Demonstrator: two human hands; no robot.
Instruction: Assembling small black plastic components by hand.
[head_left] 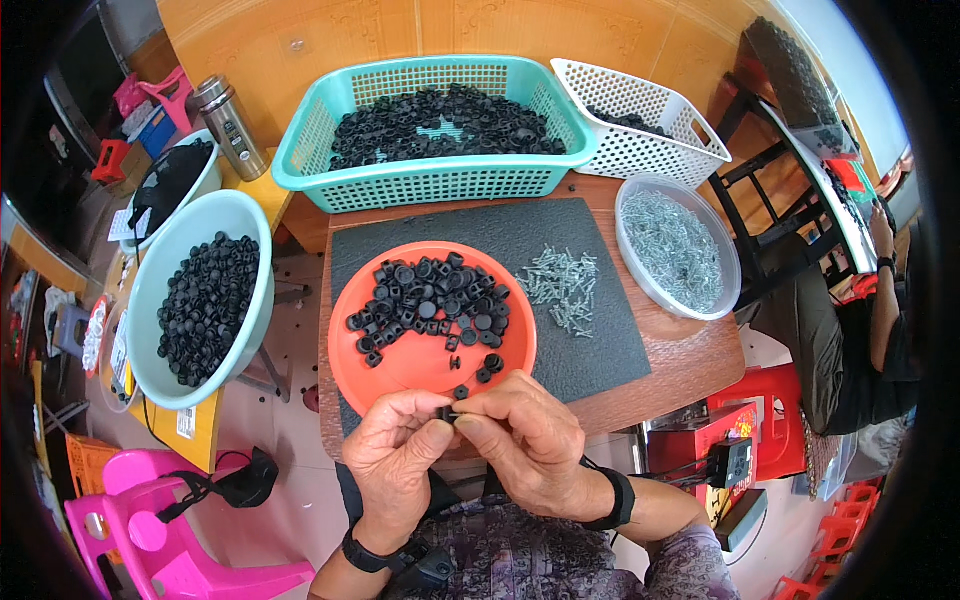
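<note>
Head view shows the wooden table in front of me, with a dark grey mat laid over it. At the far edge sits a teal basket heaped with black plastic caps, and to its right a white basket holding a few more. To my left a pale green basin is filled with the same black caps. On the mat rests an orange plate carrying a spread of black caps, and right of it a clear round tub of small metal screws, with a loose pile of screws between the two. Just below the plate's near rim, my left hand and right hand meet fingertip to fingertip, both pinching one small black cap between thumbs and forefingers. The cap is mostly hidden by my fingers, so I cannot tell which way it faces or how its long axis lies.
</note>
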